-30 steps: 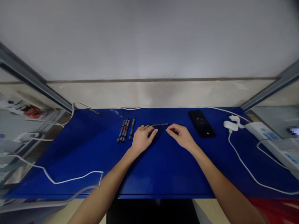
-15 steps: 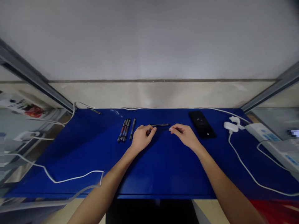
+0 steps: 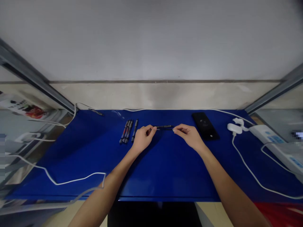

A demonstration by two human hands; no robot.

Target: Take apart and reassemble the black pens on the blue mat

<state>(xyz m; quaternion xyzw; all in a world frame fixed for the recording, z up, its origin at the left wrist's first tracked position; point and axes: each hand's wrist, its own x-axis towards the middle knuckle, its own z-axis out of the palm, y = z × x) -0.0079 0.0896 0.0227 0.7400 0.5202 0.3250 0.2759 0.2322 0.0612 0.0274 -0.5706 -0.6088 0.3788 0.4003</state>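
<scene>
A thin dark rod (image 3: 166,129) spans the gap between a person's two hands, its right end pinched between thumb and fingertips of the right hand (image 3: 188,135). The left hand (image 3: 142,137) appears clenched around the other end, though its fingers hide how much it holds. Just beyond the rod, nearly parallel, a dark pen (image 3: 167,126) lies on the blue worktop (image 3: 165,170). Careful handling here would seem to call for a light pinch, both grips level and in line, so a slender piece neither bends nor slips; extra clearance would spare the pen behind it a nudge.

Close to the left grip's outer side rests a single pen (image 3: 135,129), with a cluster of pens (image 3: 126,131) side by side beyond it; elbow room there looks tight. Right of the right grip lies a black phone (image 3: 204,126), and farther out, a white charger (image 3: 234,128).
</scene>
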